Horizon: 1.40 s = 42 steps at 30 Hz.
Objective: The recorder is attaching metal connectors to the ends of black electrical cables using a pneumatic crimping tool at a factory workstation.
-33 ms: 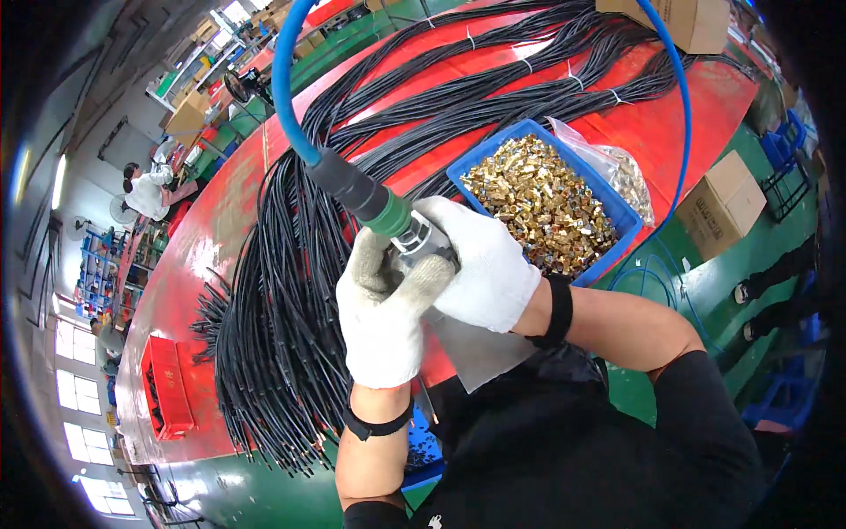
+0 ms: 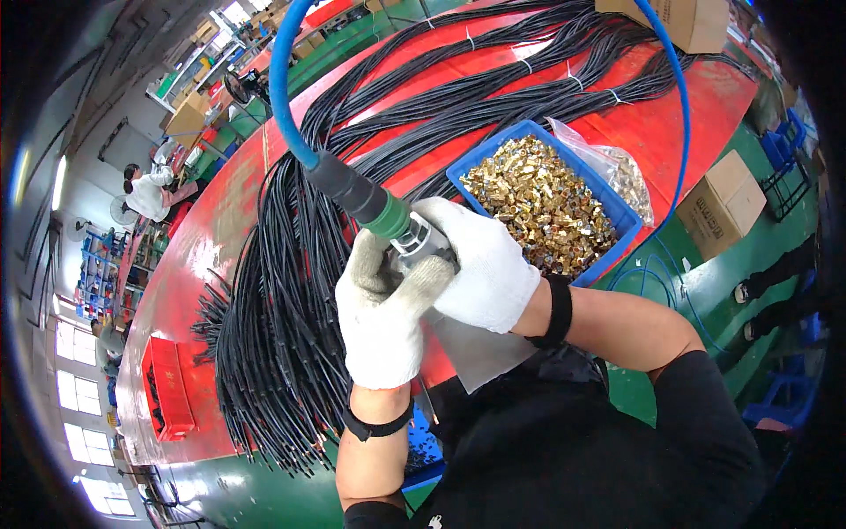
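Note:
Both my hands wear white knit gloves with greyish fingertips, and they meet over the table's near edge. Between them is the silver end of a cylindrical hand tool with a green collar and black grip, joined to a thick blue hose. My left hand closes round the silver end from below, its thumb across the front. My right hand closes on it from the right. The fingers hide the tool's tip and any small part there. Many black cables with stripped ends hang over the edge at left.
A blue tray of small gold-coloured metal pieces stands right of my hands, beside a clear plastic bag of parts. A red bin sits at the left edge of the red table. Cardboard boxes stand at right.

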{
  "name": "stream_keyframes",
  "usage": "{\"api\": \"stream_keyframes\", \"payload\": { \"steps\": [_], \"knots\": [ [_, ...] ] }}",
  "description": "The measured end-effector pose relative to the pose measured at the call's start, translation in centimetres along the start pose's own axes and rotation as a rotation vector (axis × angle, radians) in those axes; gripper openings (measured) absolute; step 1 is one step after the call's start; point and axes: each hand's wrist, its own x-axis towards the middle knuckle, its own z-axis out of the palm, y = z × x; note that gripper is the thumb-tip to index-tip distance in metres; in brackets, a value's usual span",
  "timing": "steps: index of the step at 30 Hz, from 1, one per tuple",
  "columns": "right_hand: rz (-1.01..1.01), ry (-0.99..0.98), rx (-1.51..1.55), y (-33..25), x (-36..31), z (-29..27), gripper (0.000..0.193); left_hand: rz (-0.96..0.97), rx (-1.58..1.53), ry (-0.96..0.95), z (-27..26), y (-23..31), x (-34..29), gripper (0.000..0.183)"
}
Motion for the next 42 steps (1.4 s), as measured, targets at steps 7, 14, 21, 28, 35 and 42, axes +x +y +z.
{"api": "stream_keyframes", "payload": {
  "steps": [7,14,21,28,35,42],
  "knots": [
    [-0.015,0.023,0.003,0.0,-0.1,0.3,0.042,-0.05,-0.095,0.04,0.8,0.7,-0.2,0.059],
    [0.037,0.028,0.161,2.1,2.8,-5.3,0.029,0.144,0.4,-0.015,-6.0,1.0,-0.1,0.066],
    [0.646,0.097,0.184,10.7,4.5,-13.3,0.026,0.294,1.141,-0.089,-13.5,-3.9,-1.0,0.028],
    [0.631,-0.038,-0.253,15.0,3.3,-14.6,0.036,0.295,1.647,-0.45,-13.4,-6.9,-2.2,0.027],
    [0.346,-0.069,-0.784,8.7,2.5,-16.5,0.066,0.404,1.472,-0.363,-14.1,-6.9,-1.7,0.011],
    [0.395,-0.377,0.092,0.4,0.3,-4.1,0.036,0.493,1.233,-0.244,-10.7,-2.8,0.3,0.016]
  ]
}}
